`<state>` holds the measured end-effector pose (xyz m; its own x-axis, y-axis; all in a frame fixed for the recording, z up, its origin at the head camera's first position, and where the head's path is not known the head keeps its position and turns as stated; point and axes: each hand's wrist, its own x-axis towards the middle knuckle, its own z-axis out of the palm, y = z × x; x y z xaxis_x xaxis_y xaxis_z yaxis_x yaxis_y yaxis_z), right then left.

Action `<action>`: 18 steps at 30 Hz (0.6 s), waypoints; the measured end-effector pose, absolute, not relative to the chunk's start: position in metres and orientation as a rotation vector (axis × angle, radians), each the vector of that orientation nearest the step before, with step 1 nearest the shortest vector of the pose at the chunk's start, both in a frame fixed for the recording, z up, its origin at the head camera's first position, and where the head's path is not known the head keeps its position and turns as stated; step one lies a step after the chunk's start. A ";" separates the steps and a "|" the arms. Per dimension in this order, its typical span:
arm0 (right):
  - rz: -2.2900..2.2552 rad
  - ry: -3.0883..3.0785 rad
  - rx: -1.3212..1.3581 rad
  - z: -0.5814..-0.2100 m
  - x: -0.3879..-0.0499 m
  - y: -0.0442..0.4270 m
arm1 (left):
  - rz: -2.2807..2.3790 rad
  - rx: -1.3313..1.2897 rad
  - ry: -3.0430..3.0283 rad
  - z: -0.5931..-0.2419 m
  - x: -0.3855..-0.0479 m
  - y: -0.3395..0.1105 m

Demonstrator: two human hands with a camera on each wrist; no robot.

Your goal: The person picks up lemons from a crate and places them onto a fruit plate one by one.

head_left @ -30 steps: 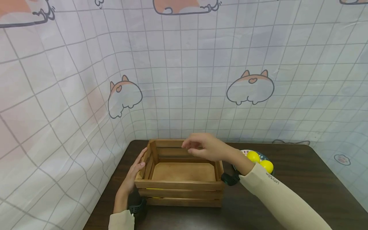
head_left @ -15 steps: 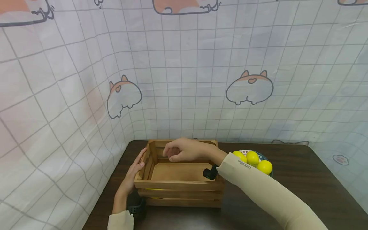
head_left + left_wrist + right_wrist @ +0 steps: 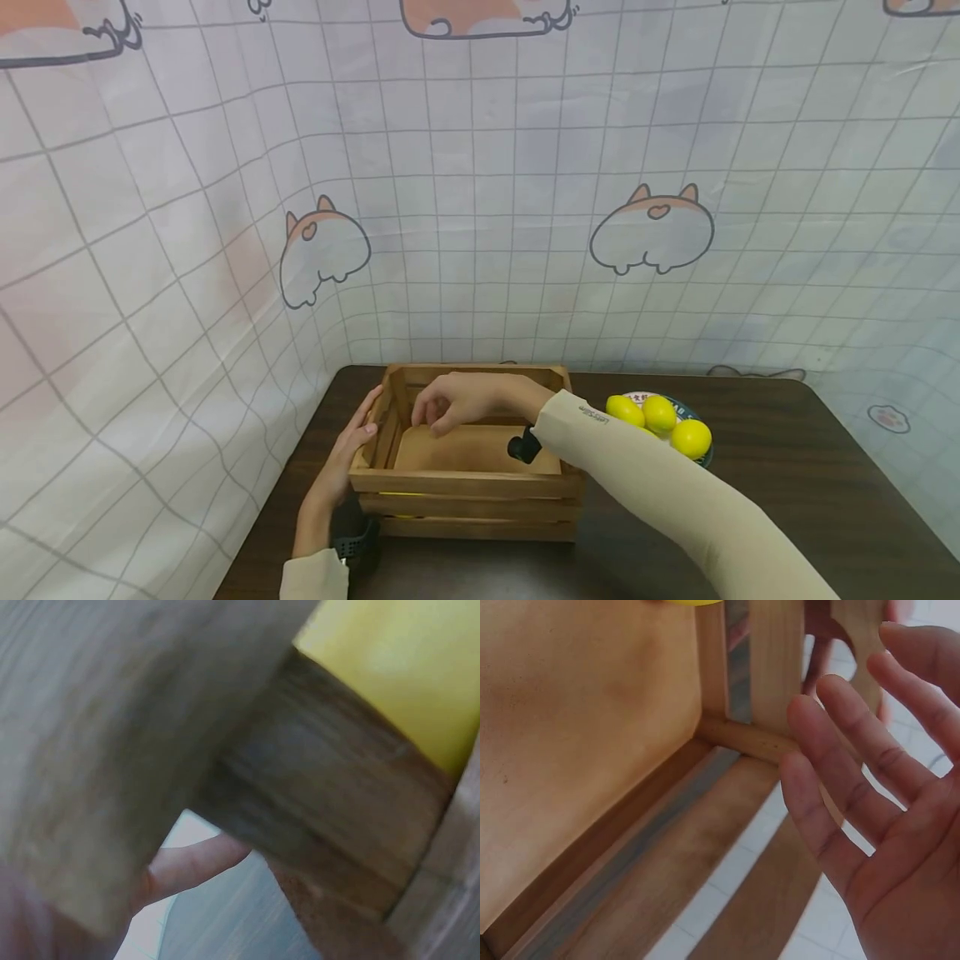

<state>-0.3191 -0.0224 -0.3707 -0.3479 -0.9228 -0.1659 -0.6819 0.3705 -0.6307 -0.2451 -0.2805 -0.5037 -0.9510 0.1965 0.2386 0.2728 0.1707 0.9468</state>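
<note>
A slatted wooden crate (image 3: 465, 482) stands on the dark table. My left hand (image 3: 345, 454) holds its left wall, the thumb over the rim and fingers along the outside. Above the inside of the crate hovers my right hand (image 3: 463, 400), palm down; the right wrist view shows its fingers (image 3: 859, 776) spread, holding nothing. Something smooth and yellow, likely a lemon (image 3: 405, 667), lies inside at the crate's front left, glimpsed between slats. Several lemons (image 3: 691, 438) sit on a patterned plate (image 3: 686, 411) to the crate's right, partly behind my right sleeve.
The dark wood table (image 3: 780, 467) extends to the right of the plate. A white gridded cloth (image 3: 480, 250) with cartoon animals hangs behind and along the left side. A dark cord (image 3: 757, 372) runs along the table's back edge.
My right hand has moved left and slightly lower over the crate, toward its left wall. The sleeve has uncovered more lemons on the plate. My left hand has stayed put.
</note>
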 end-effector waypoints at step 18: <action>-0.524 2.031 -1.385 -0.396 -0.331 -0.060 | -1.913 -0.476 -2.364 -0.502 -0.244 -0.281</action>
<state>-0.3312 -0.0600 -0.3960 -0.2601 -0.9280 -0.2669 -0.6834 0.3721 -0.6281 -0.2441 -0.2810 -0.5021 -0.9501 0.1981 0.2409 0.2769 0.1807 0.9438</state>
